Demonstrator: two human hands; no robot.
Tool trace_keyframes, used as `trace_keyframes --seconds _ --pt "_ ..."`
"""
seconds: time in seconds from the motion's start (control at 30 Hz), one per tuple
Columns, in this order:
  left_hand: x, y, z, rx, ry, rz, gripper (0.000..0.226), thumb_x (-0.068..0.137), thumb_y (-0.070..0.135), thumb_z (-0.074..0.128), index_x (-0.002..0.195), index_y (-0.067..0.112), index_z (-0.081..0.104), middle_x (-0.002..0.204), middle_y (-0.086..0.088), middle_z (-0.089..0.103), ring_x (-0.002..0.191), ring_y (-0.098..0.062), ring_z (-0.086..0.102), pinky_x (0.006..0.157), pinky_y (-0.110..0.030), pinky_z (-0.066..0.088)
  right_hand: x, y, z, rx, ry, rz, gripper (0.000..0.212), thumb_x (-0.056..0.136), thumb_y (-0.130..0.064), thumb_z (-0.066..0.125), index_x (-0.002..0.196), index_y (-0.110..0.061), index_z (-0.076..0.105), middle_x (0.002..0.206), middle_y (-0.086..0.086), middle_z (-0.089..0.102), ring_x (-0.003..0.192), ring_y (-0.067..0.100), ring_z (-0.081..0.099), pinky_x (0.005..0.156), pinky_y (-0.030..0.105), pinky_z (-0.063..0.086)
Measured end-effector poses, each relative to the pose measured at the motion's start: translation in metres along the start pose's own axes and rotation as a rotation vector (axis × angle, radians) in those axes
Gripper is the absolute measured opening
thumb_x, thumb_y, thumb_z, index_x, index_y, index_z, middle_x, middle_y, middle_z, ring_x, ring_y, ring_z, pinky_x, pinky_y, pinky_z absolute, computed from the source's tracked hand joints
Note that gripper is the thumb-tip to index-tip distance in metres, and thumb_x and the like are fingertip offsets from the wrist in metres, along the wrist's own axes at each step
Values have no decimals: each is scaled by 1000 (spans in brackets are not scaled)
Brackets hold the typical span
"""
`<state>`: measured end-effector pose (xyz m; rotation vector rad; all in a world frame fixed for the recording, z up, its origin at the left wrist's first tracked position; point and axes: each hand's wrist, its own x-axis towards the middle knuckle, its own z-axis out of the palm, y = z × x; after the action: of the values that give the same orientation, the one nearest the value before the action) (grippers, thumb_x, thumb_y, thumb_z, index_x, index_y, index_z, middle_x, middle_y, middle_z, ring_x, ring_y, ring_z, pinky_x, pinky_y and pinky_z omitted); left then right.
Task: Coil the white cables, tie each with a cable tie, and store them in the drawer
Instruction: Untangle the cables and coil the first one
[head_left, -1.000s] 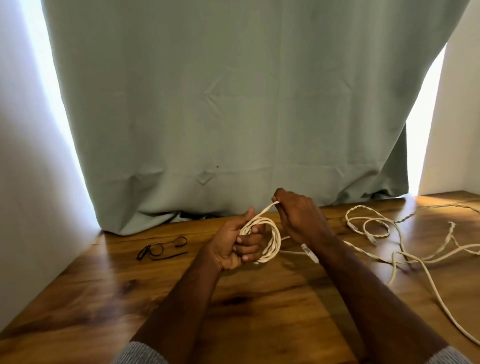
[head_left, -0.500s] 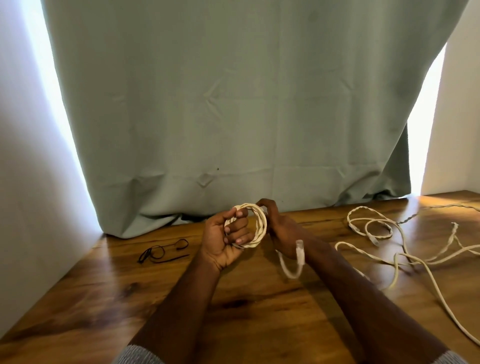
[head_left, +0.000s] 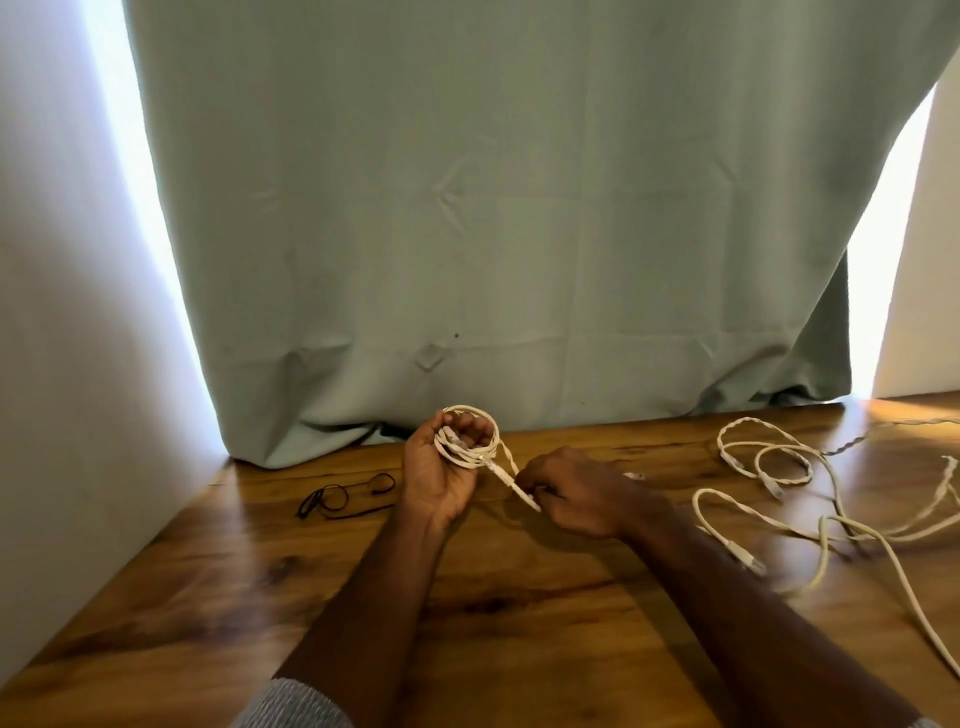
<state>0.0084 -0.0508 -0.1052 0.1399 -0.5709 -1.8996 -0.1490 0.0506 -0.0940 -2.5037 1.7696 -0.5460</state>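
Observation:
My left hand (head_left: 441, 473) holds a small coil of white cable (head_left: 470, 436) wound round its curled fingers, just above the wooden table (head_left: 519, 597). My right hand (head_left: 571, 496) pinches the free end of that cable, with its white plug (head_left: 522, 491), pulled out to the right of the coil. Loose white cables (head_left: 789, 478) lie tangled on the table to the right. Black cable ties (head_left: 343, 496) lie on the table to the left of my left hand. No drawer is in view.
A pale green curtain (head_left: 519, 234) hangs behind the table and touches its far edge. A white wall (head_left: 62, 364) closes off the left side. Bright light comes in on both sides of the curtain.
My right hand has moved down and to the right, drawing the plug end away from the coil. The coil in my left hand has gained the last loop.

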Motion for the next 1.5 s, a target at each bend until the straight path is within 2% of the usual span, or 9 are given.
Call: trace_keyframes --seconds 0.17,0.37,0.6,0.77,0.9,1.0,1.17,1.33,1.5 --pt "-6 -10 13 144 40 1 41 105 22 36 77 0 57 67 -16 70 65 -30 74 83 -41 51 0 -7 4 -18 -76 -2 32 82 -17 57 109 -27 71 104 -2 71 93 16 64 76 32 54" --pt "-4 -30 10 682 102 60 39 105 28 42 99 -6 58 70 -15 69 59 -22 68 55 -29 55 -6 -19 1 222 19 -68 13 96 -21 59 94 -32 67 86 -22 57 73 -8 54 66 17 40" --pt "-22 -45 16 1017 -158 79 29 105 24 44 85 10 59 65 -4 59 53 -13 57 50 -24 45 -17 -15 -5 492 98 23 17 97 -16 63 87 -5 71 78 4 76 48 12 64 53 31 54" --pt "-33 -48 13 1165 -233 1 51 106 43 32 78 15 64 55 -8 54 38 -17 45 43 -25 34 -18 -3 -14 454 372 44 26 75 -23 87 91 -15 69 72 -3 73 56 8 67 53 22 51" --pt "-32 -46 10 1074 -207 -193 62 103 55 26 66 16 57 47 -3 38 35 -14 31 48 -29 32 -17 11 -6 135 427 -33 59 78 -62 71 127 -37 53 126 -13 55 109 3 55 87 27 49" --pt "-34 -43 10 1056 -230 -337 60 103 43 23 56 17 49 45 -1 32 33 -14 28 49 -30 27 -18 17 -3 0 344 -101 63 84 -69 55 142 -46 42 155 -15 33 137 11 37 105 40 35" --pt "-36 -44 11 923 -285 -509 60 101 42 26 50 17 46 38 0 30 25 -12 21 40 -26 26 -16 26 1 217 410 -155 45 85 -53 68 118 -23 69 119 -11 69 112 3 60 91 39 53" --pt "-31 -39 10 711 -354 -559 45 80 33 27 64 5 58 37 0 32 22 -11 23 38 -19 28 -15 36 3 275 503 -104 14 96 -32 63 99 -21 70 92 -7 63 87 10 61 73 35 52" --pt "-28 -38 3 646 -429 -553 49 89 35 26 65 6 56 35 2 29 23 -11 24 41 -20 36 -12 36 10 381 466 -24 18 102 -24 53 94 -16 67 86 -1 65 80 13 63 69 34 51"
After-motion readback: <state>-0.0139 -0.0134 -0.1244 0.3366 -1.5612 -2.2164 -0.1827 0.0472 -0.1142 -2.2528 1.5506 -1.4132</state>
